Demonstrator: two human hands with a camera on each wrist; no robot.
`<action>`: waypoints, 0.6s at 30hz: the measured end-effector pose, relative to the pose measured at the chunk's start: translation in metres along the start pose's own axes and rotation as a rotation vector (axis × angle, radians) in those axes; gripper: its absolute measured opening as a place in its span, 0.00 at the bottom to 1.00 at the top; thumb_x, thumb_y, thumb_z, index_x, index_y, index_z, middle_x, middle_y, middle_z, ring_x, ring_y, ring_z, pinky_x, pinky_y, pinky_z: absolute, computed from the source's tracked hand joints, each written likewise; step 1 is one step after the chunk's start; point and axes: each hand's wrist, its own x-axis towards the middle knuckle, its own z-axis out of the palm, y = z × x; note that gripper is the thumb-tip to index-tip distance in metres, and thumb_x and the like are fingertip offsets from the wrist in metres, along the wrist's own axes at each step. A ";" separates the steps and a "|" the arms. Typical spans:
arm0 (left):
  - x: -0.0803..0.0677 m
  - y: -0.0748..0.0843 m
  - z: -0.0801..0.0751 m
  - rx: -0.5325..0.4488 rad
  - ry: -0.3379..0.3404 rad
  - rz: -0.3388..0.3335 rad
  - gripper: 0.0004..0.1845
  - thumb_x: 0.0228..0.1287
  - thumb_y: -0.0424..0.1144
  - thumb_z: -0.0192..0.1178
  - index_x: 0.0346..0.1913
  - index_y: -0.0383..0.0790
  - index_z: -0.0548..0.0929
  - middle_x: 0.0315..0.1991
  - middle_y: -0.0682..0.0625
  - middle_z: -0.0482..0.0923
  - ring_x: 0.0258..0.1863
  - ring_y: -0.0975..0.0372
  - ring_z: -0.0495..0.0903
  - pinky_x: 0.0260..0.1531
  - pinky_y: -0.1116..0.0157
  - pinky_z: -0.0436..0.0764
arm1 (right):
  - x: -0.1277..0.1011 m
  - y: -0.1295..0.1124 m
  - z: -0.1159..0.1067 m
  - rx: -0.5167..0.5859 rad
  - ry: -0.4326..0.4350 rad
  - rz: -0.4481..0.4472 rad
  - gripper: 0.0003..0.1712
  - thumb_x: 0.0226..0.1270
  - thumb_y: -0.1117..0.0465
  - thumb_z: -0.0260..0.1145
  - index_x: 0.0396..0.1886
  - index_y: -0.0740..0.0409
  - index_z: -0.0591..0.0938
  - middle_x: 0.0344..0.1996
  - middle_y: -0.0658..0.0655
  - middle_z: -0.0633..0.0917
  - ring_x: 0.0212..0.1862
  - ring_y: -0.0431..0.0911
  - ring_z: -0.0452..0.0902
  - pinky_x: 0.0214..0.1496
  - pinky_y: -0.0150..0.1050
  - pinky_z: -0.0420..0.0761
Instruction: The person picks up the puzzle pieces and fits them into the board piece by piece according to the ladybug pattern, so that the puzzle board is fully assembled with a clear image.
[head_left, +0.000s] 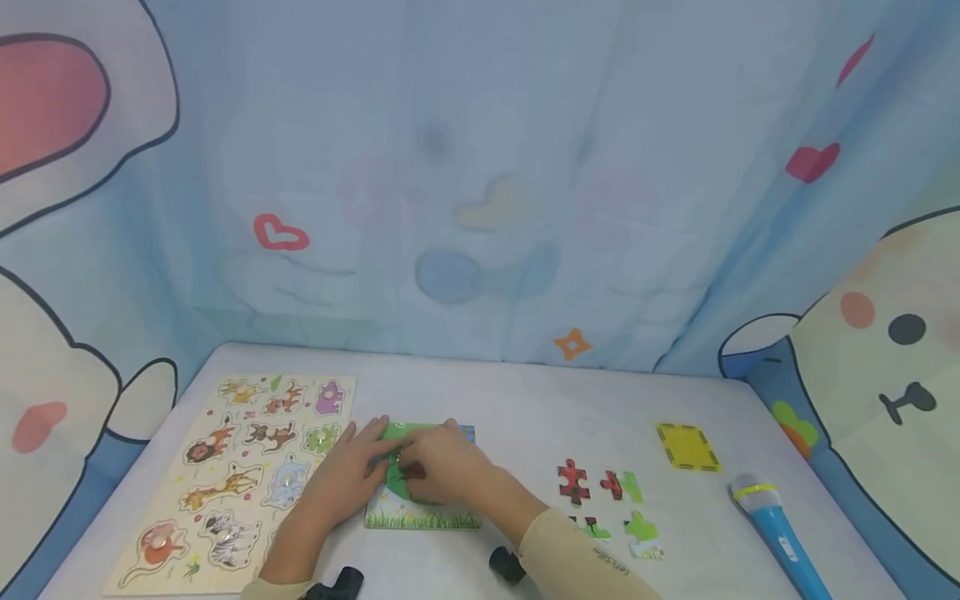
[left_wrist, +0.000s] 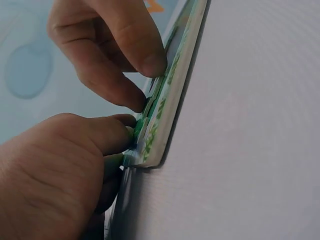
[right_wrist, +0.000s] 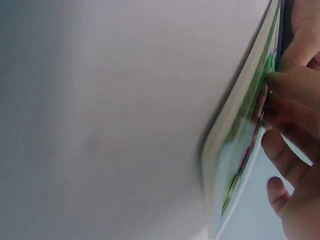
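A jigsaw board [head_left: 450, 520] with a green picture and a grassy border lies at the middle of the table. My left hand [head_left: 348, 471] rests at its left side, with the thumb over the picture and the fingers stretched along the edge. My right hand [head_left: 450, 462] is over the board's middle, its thumb and fingertips pinching a puzzle piece [head_left: 412, 472] with dark red on it, at the board's surface. The fingers partly hide this piece. In the left wrist view, green pieces [left_wrist: 156, 92] show in low relief between the two hands.
Several loose jigsaw pieces, including a red one [head_left: 573, 482] and a green one [head_left: 641, 527], lie right of the board. Beyond them are a yellow square [head_left: 688, 447] and a blue toy microphone [head_left: 783, 533]. A wooden animal puzzle [head_left: 180, 483] covers the table's left side.
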 end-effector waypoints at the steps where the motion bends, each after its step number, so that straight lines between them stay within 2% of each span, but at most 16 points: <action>1: 0.000 0.000 0.000 0.002 0.002 0.001 0.21 0.65 0.32 0.58 0.61 0.47 0.81 0.69 0.39 0.65 0.70 0.48 0.63 0.73 0.48 0.48 | -0.001 0.002 0.000 0.032 -0.015 0.014 0.09 0.58 0.55 0.70 0.40 0.41 0.88 0.41 0.37 0.83 0.43 0.31 0.77 0.63 0.60 0.70; 2: 0.001 0.000 0.001 0.001 0.004 0.003 0.21 0.65 0.32 0.58 0.60 0.46 0.81 0.69 0.38 0.66 0.69 0.47 0.63 0.73 0.48 0.49 | -0.002 0.003 0.001 0.058 -0.023 0.026 0.11 0.59 0.55 0.70 0.43 0.42 0.88 0.45 0.38 0.83 0.46 0.32 0.77 0.64 0.66 0.67; 3: 0.001 -0.001 0.001 0.000 0.003 0.001 0.20 0.65 0.32 0.58 0.60 0.46 0.82 0.69 0.38 0.66 0.69 0.47 0.63 0.73 0.48 0.49 | -0.002 0.005 0.001 0.069 -0.027 0.036 0.11 0.61 0.54 0.70 0.44 0.41 0.88 0.45 0.37 0.82 0.46 0.32 0.77 0.63 0.68 0.66; 5: 0.001 -0.002 0.001 -0.001 0.001 0.000 0.20 0.65 0.32 0.58 0.59 0.45 0.82 0.69 0.39 0.66 0.69 0.47 0.63 0.73 0.48 0.48 | -0.003 0.006 0.000 0.081 -0.031 0.053 0.12 0.62 0.51 0.70 0.46 0.40 0.88 0.42 0.37 0.82 0.43 0.31 0.76 0.60 0.60 0.73; 7: 0.002 -0.003 0.002 -0.001 -0.002 0.002 0.19 0.65 0.32 0.58 0.58 0.45 0.83 0.68 0.39 0.67 0.69 0.47 0.63 0.73 0.48 0.48 | -0.003 0.006 -0.001 0.074 -0.020 0.061 0.11 0.62 0.49 0.70 0.44 0.40 0.88 0.35 0.35 0.80 0.35 0.30 0.73 0.50 0.46 0.77; 10: 0.002 -0.004 0.002 -0.005 -0.003 -0.001 0.19 0.65 0.32 0.58 0.58 0.45 0.83 0.69 0.39 0.66 0.69 0.47 0.63 0.73 0.48 0.48 | -0.004 0.005 -0.004 0.054 0.004 0.066 0.10 0.60 0.48 0.71 0.41 0.40 0.89 0.28 0.35 0.77 0.28 0.31 0.68 0.33 0.34 0.69; 13: 0.002 -0.003 0.002 -0.012 0.004 -0.008 0.18 0.66 0.33 0.59 0.58 0.45 0.83 0.69 0.40 0.67 0.69 0.48 0.63 0.73 0.48 0.47 | -0.004 0.002 -0.005 0.042 0.017 0.067 0.09 0.59 0.48 0.72 0.39 0.41 0.89 0.27 0.36 0.77 0.27 0.31 0.67 0.31 0.31 0.66; 18: 0.002 0.000 0.001 -0.017 0.033 -0.011 0.17 0.65 0.34 0.61 0.57 0.44 0.84 0.67 0.39 0.68 0.69 0.47 0.64 0.73 0.47 0.48 | -0.004 -0.001 -0.004 0.038 0.016 0.081 0.09 0.59 0.49 0.73 0.38 0.43 0.89 0.31 0.38 0.79 0.28 0.31 0.68 0.31 0.31 0.68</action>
